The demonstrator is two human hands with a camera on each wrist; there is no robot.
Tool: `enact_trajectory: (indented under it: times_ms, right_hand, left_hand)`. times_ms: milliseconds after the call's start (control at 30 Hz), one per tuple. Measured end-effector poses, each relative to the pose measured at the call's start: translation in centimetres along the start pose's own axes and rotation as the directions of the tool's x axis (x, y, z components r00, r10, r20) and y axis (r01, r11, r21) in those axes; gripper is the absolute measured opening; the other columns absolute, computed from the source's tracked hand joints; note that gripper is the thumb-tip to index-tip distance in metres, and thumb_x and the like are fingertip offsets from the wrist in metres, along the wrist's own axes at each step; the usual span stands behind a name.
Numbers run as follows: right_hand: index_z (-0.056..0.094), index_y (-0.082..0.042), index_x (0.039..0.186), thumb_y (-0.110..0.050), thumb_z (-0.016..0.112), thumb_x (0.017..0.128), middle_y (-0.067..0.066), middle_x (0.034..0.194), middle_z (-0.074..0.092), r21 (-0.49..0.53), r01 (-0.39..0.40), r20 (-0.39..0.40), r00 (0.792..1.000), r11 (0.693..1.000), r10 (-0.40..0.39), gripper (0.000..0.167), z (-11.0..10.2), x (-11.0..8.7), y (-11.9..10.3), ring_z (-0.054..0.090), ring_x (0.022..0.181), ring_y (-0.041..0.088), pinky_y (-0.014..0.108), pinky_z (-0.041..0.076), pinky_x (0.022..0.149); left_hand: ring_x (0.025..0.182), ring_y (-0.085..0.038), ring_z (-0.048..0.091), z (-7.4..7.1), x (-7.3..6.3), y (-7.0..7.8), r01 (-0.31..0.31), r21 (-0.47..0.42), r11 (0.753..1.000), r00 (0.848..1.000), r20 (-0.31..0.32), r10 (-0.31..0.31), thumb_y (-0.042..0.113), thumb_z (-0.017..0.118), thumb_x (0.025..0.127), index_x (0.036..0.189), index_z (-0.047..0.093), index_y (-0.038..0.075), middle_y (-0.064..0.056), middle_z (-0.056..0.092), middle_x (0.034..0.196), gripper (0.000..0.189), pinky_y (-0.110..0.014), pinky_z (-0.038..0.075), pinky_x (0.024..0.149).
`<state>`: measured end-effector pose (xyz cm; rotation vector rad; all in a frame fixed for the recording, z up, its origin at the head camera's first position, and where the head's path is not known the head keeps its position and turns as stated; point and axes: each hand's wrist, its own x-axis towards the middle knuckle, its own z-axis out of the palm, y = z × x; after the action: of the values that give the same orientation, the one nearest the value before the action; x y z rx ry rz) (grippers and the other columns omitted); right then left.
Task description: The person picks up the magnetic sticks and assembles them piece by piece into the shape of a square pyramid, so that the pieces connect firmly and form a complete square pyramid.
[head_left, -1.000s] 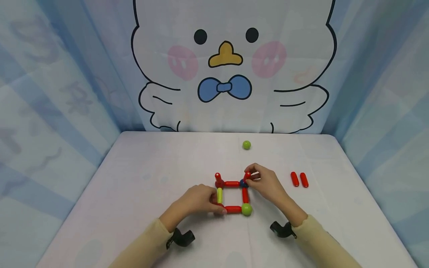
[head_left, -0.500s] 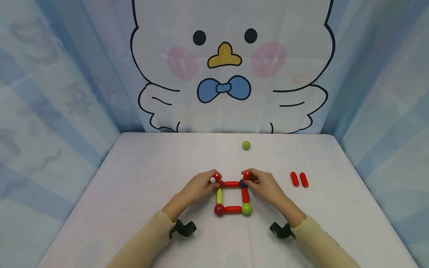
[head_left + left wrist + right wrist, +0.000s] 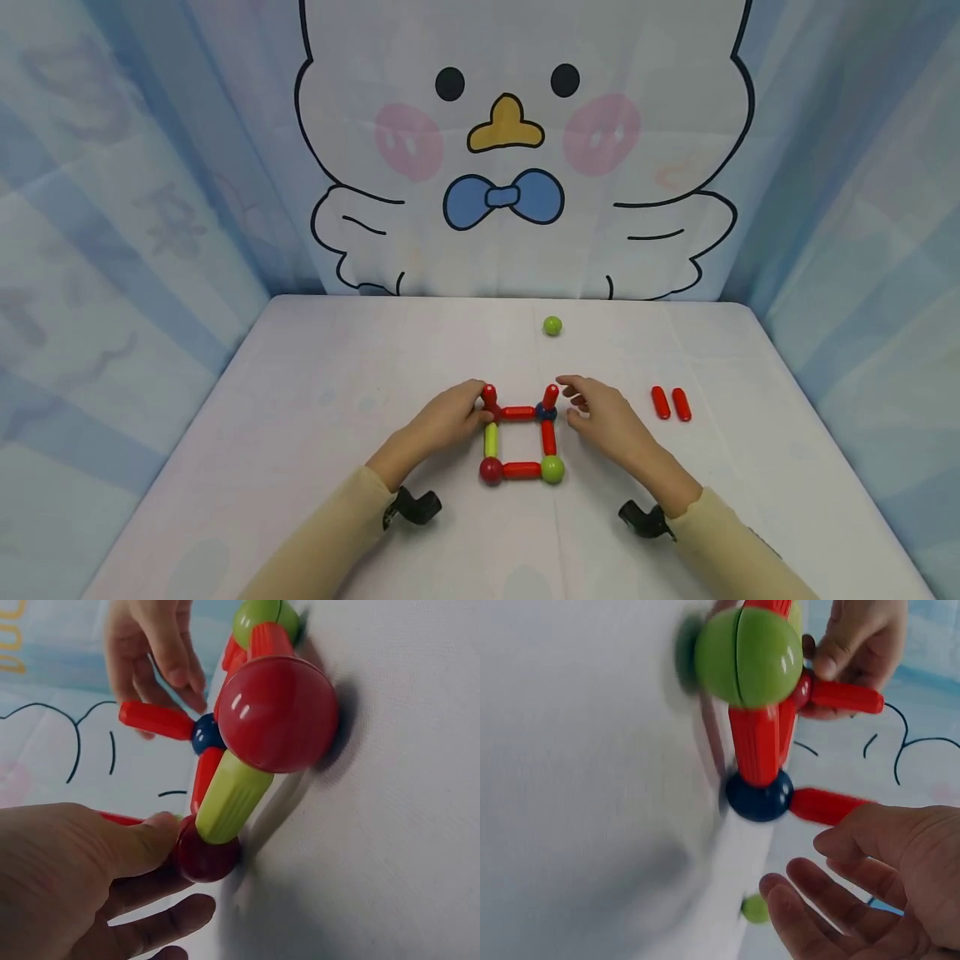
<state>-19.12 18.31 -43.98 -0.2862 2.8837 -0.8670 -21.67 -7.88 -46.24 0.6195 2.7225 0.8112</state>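
A square frame of magnetic sticks and balls lies on the table. Its near corners are a red ball (image 3: 491, 471) and a green ball (image 3: 552, 469); its far corners are a dark red ball (image 3: 206, 853) and a dark blue ball (image 3: 759, 796). A yellow-green stick (image 3: 491, 440) forms the left side, red sticks the others. From each far corner a red stick (image 3: 551, 397) stands up. My left hand (image 3: 450, 414) holds the far-left corner, thumb on the dark red ball. My right hand (image 3: 606, 417) is just right of the far-right upright stick, fingers parted, holding nothing.
Two loose red sticks (image 3: 671, 404) lie side by side to the right of my right hand. A loose green ball (image 3: 552, 326) sits near the back of the white table (image 3: 360, 350). A printed curtain (image 3: 510, 250) hangs behind the table.
My left hand has gone from the near-left ball to the far-left corner. My right hand has let go of the far-right upright stick and moved slightly right.
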Motion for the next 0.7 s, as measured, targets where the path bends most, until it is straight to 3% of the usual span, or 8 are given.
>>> enact_trajectory:
  times_ms: [267, 500, 600, 700]
  right_hand:
    - [0.062, 0.001, 0.134, -0.010, 0.065, 0.096, 0.023, 0.123, 0.067, -0.155, -0.049, -0.118, 0.993, 0.987, 0.030, 0.040, -3.0, -0.7, 2.8, 0.066, 0.109, 0.039, 0.053, 0.057, 0.091]
    - [0.060, 0.012, 0.130, -0.008, 0.062, 0.094, 0.038, 0.123, 0.060, -0.226, -0.107, -0.173, 0.983, 0.968, 0.068, 0.041, -4.2, -1.4, 5.4, 0.064, 0.104, 0.050, 0.062, 0.051, 0.090]
    - [0.059, 0.015, 0.127, -0.008, 0.061, 0.092, 0.040, 0.117, 0.059, -0.258, -0.121, -0.174, 0.982, 0.959, 0.077, 0.041, -4.4, -1.6, 6.3, 0.063, 0.100, 0.054, 0.063, 0.051, 0.087]
    - [0.061, 0.016, 0.119, -0.005, 0.061, 0.091, 0.036, 0.105, 0.060, -0.266, -0.126, -0.152, 0.984, 0.956, 0.087, 0.035, -4.6, -1.7, 6.8, 0.063, 0.088, 0.047, 0.059, 0.052, 0.081]
  left_hand:
    - [0.118, -0.027, 0.064, 0.3, -0.2, -0.9, -0.040, -0.053, 0.998, 0.999, 0.028, 0.041, 0.014, 0.066, 0.102, 0.125, 0.059, 0.009, -0.011, 0.068, 0.125, 0.025, -0.047, 0.054, 0.102]
    - [0.113, -0.024, 0.064, 0.2, -0.2, -1.3, -0.037, 0.000, 0.999, 0.999, 0.026, 0.037, 0.016, 0.068, 0.100, 0.120, 0.061, 0.013, -0.006, 0.068, 0.121, 0.021, -0.045, 0.054, 0.103]
    - [0.107, -0.023, 0.064, 0.2, -0.3, -1.3, -0.006, 0.043, 0.999, 1.000, 0.009, 0.006, 0.019, 0.070, 0.100, 0.122, 0.062, 0.012, -0.006, 0.069, 0.120, 0.025, -0.044, 0.055, 0.100]
    - [0.096, -0.020, 0.062, 0.2, -0.4, -1.2, 0.031, 0.078, 0.997, 1.000, -0.004, -0.031, 0.020, 0.071, 0.099, 0.123, 0.062, 0.011, -0.005, 0.069, 0.115, 0.028, -0.041, 0.057, 0.093]
